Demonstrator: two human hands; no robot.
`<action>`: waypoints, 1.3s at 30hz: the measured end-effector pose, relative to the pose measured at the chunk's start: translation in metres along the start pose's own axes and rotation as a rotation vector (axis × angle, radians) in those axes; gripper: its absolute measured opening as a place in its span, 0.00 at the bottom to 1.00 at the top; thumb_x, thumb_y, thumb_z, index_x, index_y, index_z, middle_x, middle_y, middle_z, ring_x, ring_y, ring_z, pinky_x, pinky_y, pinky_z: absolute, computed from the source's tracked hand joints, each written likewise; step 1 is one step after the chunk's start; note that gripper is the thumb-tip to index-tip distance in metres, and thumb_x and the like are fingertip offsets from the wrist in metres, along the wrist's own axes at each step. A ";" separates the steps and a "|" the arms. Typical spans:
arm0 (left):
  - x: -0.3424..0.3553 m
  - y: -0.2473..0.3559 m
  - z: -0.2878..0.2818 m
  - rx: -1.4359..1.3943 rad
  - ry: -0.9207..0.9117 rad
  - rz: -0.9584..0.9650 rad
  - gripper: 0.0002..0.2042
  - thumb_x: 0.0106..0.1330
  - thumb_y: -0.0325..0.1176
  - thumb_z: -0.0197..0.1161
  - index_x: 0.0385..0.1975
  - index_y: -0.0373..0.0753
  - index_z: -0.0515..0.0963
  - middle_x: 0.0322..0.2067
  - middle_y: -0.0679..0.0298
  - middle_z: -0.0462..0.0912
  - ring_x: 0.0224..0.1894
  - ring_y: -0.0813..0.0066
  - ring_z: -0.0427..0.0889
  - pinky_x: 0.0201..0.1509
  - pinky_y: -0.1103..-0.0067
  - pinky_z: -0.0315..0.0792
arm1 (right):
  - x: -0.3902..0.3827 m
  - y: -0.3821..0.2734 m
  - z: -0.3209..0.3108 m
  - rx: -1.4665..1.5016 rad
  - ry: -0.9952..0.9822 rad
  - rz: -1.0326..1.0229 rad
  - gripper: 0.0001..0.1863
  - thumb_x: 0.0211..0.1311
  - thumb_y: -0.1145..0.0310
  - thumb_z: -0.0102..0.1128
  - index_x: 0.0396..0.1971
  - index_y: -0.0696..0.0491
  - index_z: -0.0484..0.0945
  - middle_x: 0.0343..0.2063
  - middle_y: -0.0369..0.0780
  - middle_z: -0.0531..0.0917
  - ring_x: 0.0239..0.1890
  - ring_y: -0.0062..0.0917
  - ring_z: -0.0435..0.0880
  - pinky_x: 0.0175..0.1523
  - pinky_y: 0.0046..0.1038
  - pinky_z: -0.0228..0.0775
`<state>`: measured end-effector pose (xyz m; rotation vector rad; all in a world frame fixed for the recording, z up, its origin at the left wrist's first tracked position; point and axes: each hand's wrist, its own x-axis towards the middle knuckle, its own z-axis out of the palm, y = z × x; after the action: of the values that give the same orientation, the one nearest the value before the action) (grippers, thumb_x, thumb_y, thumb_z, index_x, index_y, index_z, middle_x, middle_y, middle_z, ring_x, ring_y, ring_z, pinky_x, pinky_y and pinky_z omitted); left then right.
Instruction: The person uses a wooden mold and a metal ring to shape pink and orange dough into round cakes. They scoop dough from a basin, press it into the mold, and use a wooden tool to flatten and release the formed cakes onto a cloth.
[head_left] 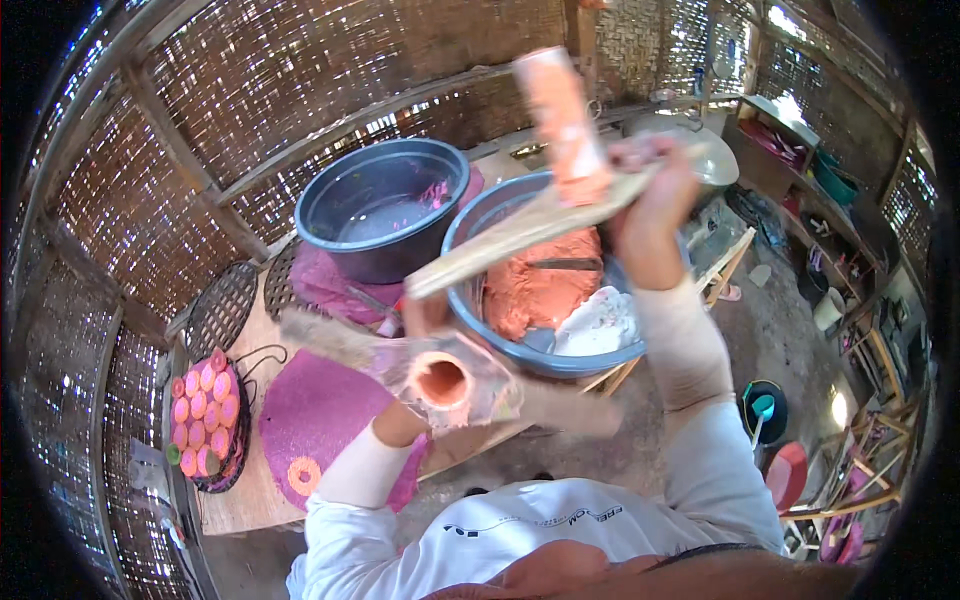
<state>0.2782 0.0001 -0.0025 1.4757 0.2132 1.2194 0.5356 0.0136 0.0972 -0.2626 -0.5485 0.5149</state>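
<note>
I see left hand [425, 335] grasping paste-filled tube [442, 382]; right hand [650, 200] clenched on wooden stick [530, 232]. Filling step, I judge; next needs stick aligned with tube mouth.

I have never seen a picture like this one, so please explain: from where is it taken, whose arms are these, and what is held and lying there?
The camera sits on a person's head and looks down, so the round lens bends straight edges. The two forearms rising from below are that person's own. The left hand holds a tube filled with orange paste. The right hand holds a flat wooden stick and an orange roll. On the wooden table stand a blue basin of orange paste, a dark empty basin, a purple mat and a tray of small pink rolls.
</note>
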 end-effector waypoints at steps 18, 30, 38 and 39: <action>0.093 -0.123 -0.034 0.599 0.562 0.486 0.18 0.52 0.30 0.65 0.40 0.37 0.66 0.40 0.61 0.69 0.44 0.70 0.72 0.49 0.74 0.70 | -0.019 0.096 -0.100 -2.508 -1.550 0.026 0.09 0.52 0.68 0.53 0.29 0.48 0.82 0.30 0.39 0.83 0.35 0.27 0.83 0.30 0.29 0.71; 0.090 -0.132 -0.020 0.693 0.571 0.492 0.22 0.52 0.33 0.67 0.43 0.37 0.65 0.40 0.61 0.67 0.46 0.71 0.70 0.50 0.75 0.67 | 0.003 0.035 -0.135 -2.047 -1.775 0.177 0.05 0.48 0.68 0.53 0.24 0.50 0.78 0.14 0.41 0.79 0.16 0.32 0.79 0.20 0.35 0.67; 0.068 -0.163 -0.042 0.642 0.493 0.312 0.23 0.56 0.31 0.64 0.50 0.36 0.64 0.49 0.59 0.68 0.50 0.70 0.70 0.52 0.76 0.68 | 0.010 0.081 -0.170 -1.827 -1.842 0.378 0.07 0.46 0.70 0.50 0.22 0.54 0.77 0.19 0.47 0.80 0.24 0.40 0.81 0.28 0.40 0.71; 0.068 -0.164 -0.042 0.598 0.486 0.293 0.22 0.56 0.31 0.64 0.49 0.36 0.65 0.49 0.60 0.68 0.50 0.70 0.70 0.51 0.77 0.68 | 0.010 0.084 -0.173 -1.812 -1.851 0.390 0.07 0.46 0.70 0.50 0.22 0.54 0.77 0.20 0.47 0.80 0.24 0.40 0.81 0.28 0.40 0.71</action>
<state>0.3548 0.1289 -0.1063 1.7269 0.7633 1.8555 0.6065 0.0719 -0.0717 -1.6938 -2.7794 0.3474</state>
